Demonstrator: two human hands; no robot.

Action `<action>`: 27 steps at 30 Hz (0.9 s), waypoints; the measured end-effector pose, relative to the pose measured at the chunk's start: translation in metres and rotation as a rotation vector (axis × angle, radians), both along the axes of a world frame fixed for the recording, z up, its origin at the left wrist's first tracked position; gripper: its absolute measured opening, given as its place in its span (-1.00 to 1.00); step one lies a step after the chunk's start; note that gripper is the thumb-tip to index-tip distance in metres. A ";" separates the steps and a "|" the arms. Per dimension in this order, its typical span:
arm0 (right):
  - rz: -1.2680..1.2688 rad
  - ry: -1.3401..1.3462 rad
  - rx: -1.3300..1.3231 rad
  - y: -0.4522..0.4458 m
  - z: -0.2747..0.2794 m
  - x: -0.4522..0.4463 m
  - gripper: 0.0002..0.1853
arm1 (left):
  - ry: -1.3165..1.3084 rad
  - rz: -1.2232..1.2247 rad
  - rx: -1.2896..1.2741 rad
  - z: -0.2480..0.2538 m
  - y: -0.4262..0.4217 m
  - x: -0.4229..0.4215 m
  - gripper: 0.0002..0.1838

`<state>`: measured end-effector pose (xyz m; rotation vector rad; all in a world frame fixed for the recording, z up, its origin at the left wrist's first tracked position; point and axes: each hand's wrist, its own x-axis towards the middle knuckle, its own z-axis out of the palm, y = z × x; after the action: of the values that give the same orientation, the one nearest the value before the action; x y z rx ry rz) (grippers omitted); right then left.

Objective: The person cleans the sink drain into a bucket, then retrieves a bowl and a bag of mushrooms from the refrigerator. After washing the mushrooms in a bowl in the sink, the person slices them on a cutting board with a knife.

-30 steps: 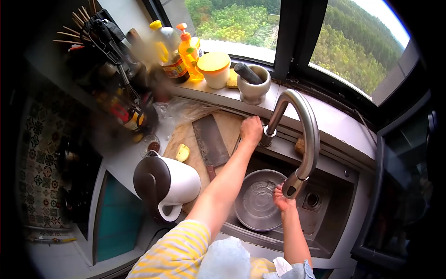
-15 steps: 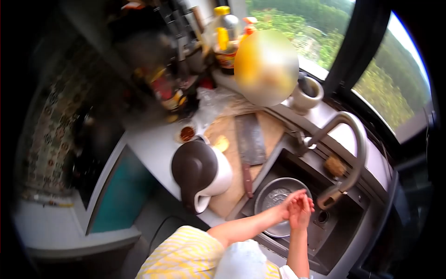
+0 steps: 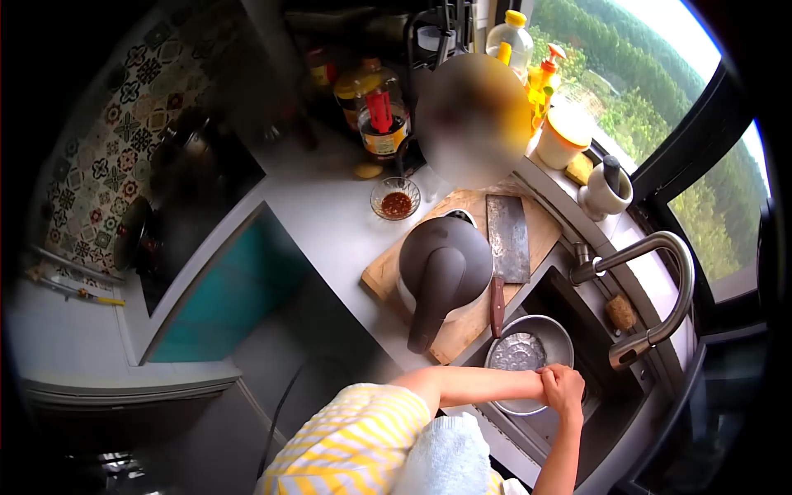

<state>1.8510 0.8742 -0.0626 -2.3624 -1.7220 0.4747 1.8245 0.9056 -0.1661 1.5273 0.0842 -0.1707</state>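
Observation:
Over the sink my two hands are together. My right hand (image 3: 566, 388) is closed, its fingers folded over the end of my left arm. Most of my left hand (image 3: 542, 384) is covered by it, so its fingers do not show. Beneath them, a round metal basin (image 3: 559, 340) sits in the dark sink (image 3: 540, 445), with a shiny, embossed-looking or watery bottom. The curved faucet (image 3: 681, 276) hangs its spout to the right of my hands, apart from them.
A kettle (image 3: 445, 272) with a dark lid and handle stands on the cutting board (image 3: 458, 338), beside a cleaver (image 3: 508, 239). A glass bowl of red-brown sauce (image 3: 396, 205), bottles (image 3: 384, 124), a mortar with pestle (image 3: 606, 191) and a brown scrubber (image 3: 620, 313) are around.
The view has swung, so the counter items appear farther right. My hands have gone from loosely overlapping with fingers showing to the right one closed over the left.

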 end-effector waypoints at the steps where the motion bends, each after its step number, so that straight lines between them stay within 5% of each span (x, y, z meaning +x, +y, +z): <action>1: -0.014 0.007 -0.063 -0.006 -0.010 0.007 -0.71 | -0.241 -0.109 0.554 -0.011 -0.001 -0.003 -0.72; 2: 0.027 0.001 -0.080 -0.016 -0.013 0.014 -0.66 | -0.440 -0.145 0.868 -0.031 -0.004 -0.005 -0.72; 3: -0.065 0.277 -0.072 -0.032 -0.050 0.039 -0.63 | -0.719 0.032 0.807 -0.058 -0.011 0.003 -0.77; 5: -0.309 0.826 -0.016 -0.067 -0.126 0.092 -0.58 | -0.586 -0.090 1.076 -0.011 0.007 -0.028 -0.82; 6: -0.246 0.916 -0.081 -0.056 -0.076 0.069 -0.60 | -0.439 -0.109 1.086 0.001 0.016 -0.043 -0.82; 9: -0.232 0.654 0.035 -0.108 -0.130 0.120 -0.72 | -0.257 0.089 0.892 0.035 0.042 -0.080 -0.81; 13: -0.412 0.851 0.315 -0.103 0.021 0.071 -0.69 | -0.372 0.257 0.692 0.106 0.045 -0.094 -0.78; 16: -0.373 0.868 0.476 -0.114 0.056 0.067 -0.69 | -0.426 0.307 0.593 0.153 0.026 -0.086 -0.76; 18: -0.467 1.092 0.474 -0.111 0.034 0.067 -0.69 | -0.576 0.338 0.189 0.128 0.020 -0.085 -0.74; 19: -0.540 1.263 0.381 -0.109 -0.003 0.070 -0.67 | -0.258 0.407 0.483 0.039 0.015 -0.033 -0.73; 20: -0.410 0.413 0.146 -0.127 -0.041 0.067 -0.69 | 0.080 0.371 0.770 -0.043 0.009 0.015 -0.72; 21: -0.230 -0.436 -0.080 -0.138 -0.073 0.068 -0.72 | -0.083 0.293 1.108 -0.094 -0.005 0.010 -0.75; 22: -0.323 -0.129 0.395 -0.126 -0.089 0.062 -0.74 | -0.085 0.111 1.287 -0.064 -0.011 -0.007 -0.77; 24: -0.338 0.733 0.489 -0.096 -0.047 0.028 -0.74 | 0.002 -0.128 1.299 0.006 -0.032 -0.038 -0.80; 25: -0.232 0.922 0.535 -0.087 -0.023 0.007 -0.74 | -0.019 -0.177 1.268 0.018 -0.041 -0.029 -0.81; 27: -0.052 0.670 0.468 -0.077 -0.013 0.000 -0.70 | -0.367 -0.165 1.154 -0.012 -0.047 0.018 -0.79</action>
<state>1.8505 0.7973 -0.0752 -1.6545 -1.2782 0.6683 1.8429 0.8591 -0.1777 2.6924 -0.2885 0.0578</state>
